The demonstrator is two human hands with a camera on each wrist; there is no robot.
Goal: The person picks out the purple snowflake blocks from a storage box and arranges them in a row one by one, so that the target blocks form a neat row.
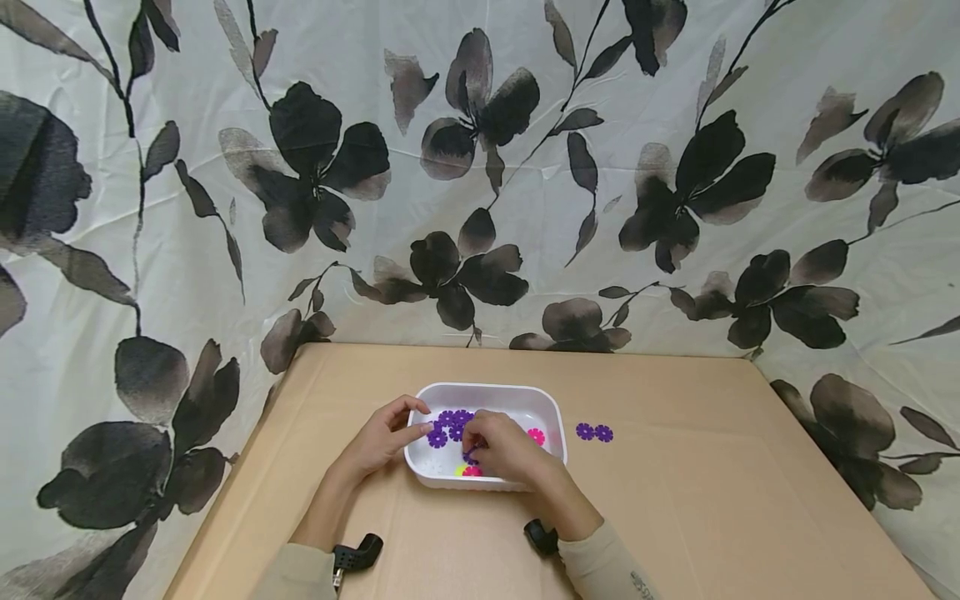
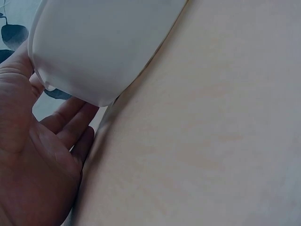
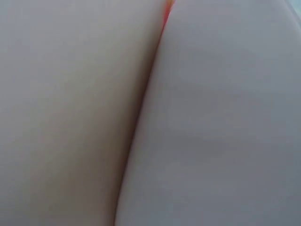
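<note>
I'm watching the left hand (image 1: pixel 380 437) grip the white tray (image 1: pixel 465 482) at its left end; the right hand (image 1: pixel 501 447) arches in, curled fingertips pinching a purple flower (image 1: pixel 470 458).

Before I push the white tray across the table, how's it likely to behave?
The white tray would probably slide rather than tip, being low and wide. It's likely light and fairly stiff, judging by its thin rim and smooth walls. The purple flower pieces inside look flat and loose, so a quick shove might shift them.
</note>
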